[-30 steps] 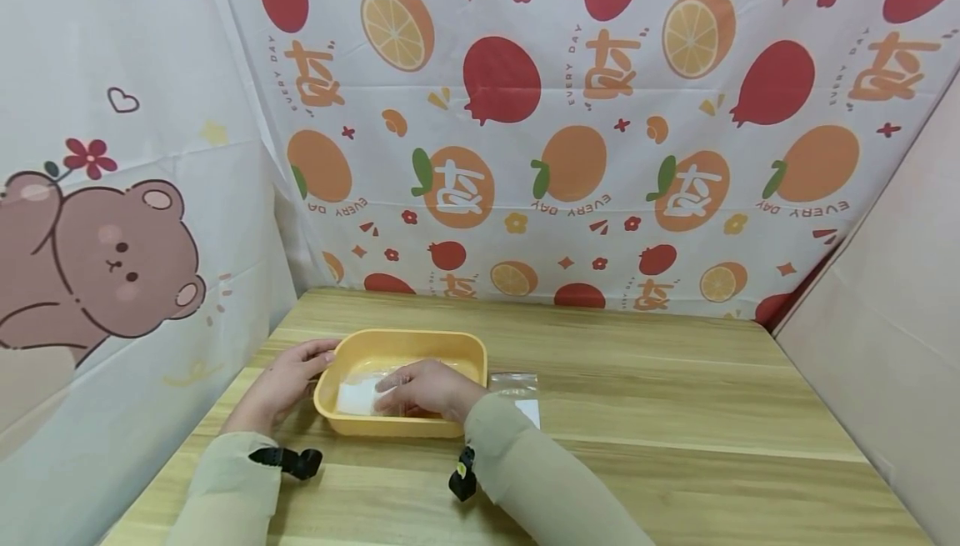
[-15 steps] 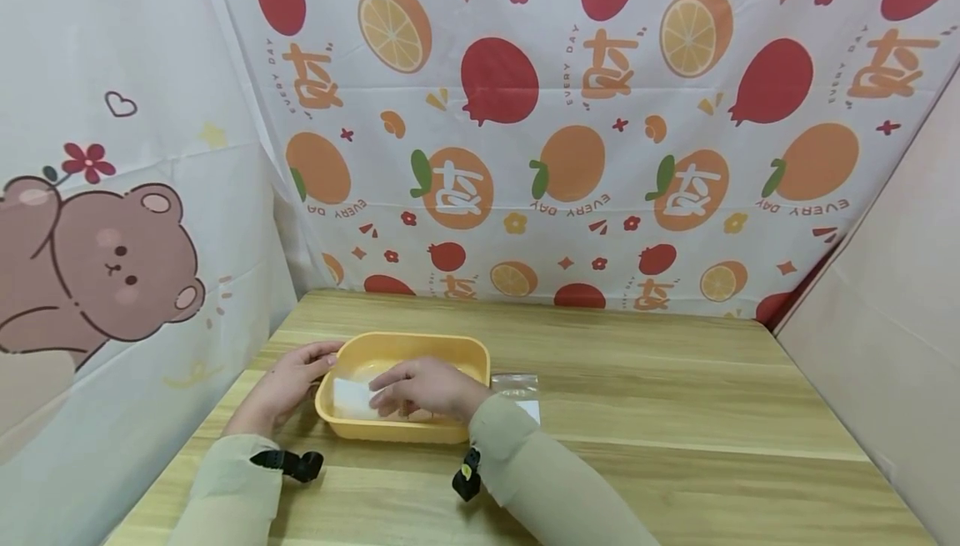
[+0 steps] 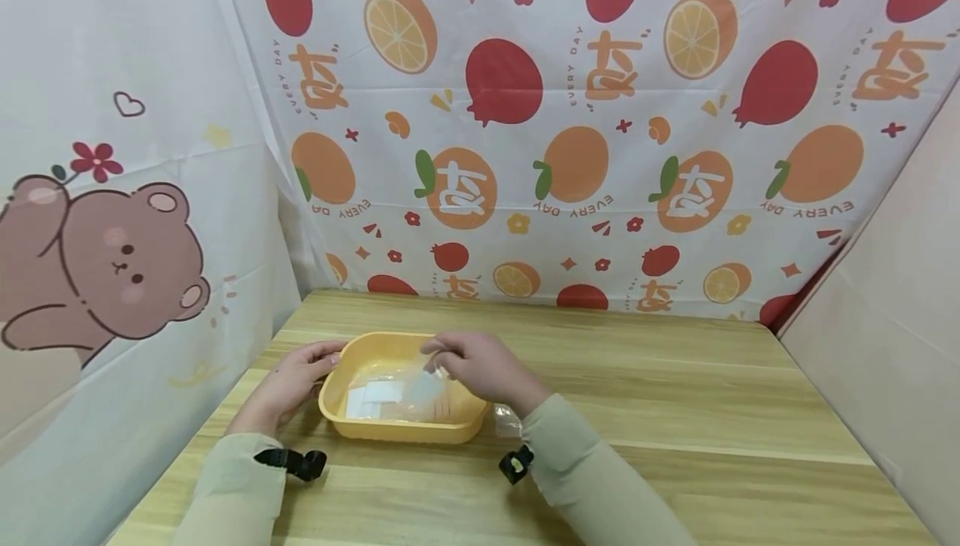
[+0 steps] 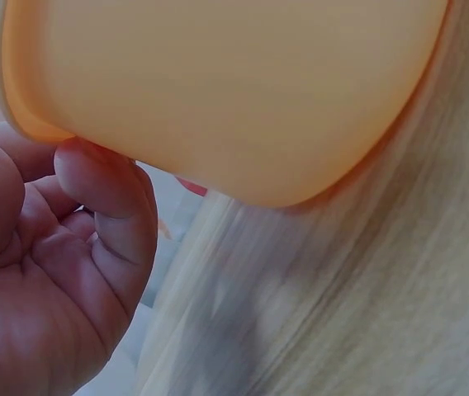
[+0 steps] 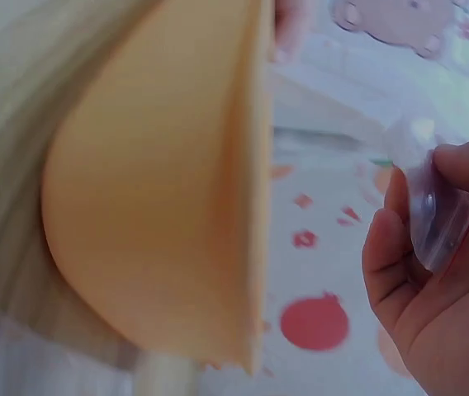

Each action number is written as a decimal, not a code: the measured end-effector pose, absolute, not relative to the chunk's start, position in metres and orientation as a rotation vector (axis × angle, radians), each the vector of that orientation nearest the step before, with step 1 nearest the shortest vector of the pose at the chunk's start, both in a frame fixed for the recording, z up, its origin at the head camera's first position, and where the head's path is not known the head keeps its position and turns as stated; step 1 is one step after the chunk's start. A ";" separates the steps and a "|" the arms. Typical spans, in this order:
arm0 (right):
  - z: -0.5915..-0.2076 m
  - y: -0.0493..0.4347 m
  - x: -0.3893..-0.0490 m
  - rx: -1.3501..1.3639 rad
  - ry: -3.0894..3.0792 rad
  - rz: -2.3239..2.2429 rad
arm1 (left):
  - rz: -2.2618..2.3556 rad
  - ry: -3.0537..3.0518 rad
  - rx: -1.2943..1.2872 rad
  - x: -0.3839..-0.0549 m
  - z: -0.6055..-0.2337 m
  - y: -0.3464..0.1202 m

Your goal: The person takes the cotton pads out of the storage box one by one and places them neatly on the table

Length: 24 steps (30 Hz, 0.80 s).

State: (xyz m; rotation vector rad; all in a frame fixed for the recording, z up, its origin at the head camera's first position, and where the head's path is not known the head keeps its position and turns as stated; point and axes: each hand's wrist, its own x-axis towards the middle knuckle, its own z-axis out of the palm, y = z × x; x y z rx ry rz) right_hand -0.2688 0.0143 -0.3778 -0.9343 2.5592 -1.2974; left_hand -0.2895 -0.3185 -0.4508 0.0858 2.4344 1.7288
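toward the left edge of the table (image 3: 645, 413), i have the left grip (image 3: 294, 381) closed on the left rim of the tub (image 3: 405, 432), fingers bent beneath the lip. the tub looks light and stiff; the rim is the place to hold. inside lie white slips (image 3: 381, 393) and clear plastic (image 3: 442, 409); i can't count the pieces. farther right, the right grip (image 3: 483, 364) pinches a clear bag (image 5: 428, 210) over the tub, with barely a gap. i judge it light, limp and slippery, best taken by an edge. right of the tub, a second bag (image 3: 508, 421) lies on the table.
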 end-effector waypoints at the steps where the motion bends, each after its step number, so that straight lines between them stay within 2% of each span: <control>1: -0.376 0.022 -0.268 -0.939 2.582 -1.298 | 1.723 2.438 0.080 -0.289 -0.451 -0.318; 12: -0.374 0.111 -0.261 -0.916 2.487 -1.370 | 1.715 2.437 0.069 -0.291 -0.453 -0.318; 19: -0.384 0.166 -0.272 -0.808 2.542 -1.232 | 1.740 2.419 0.039 -0.293 -0.453 -0.317; 24: -0.402 0.187 -0.283 -0.713 2.555 -1.088 | 1.740 2.414 0.038 -0.293 -0.453 -0.317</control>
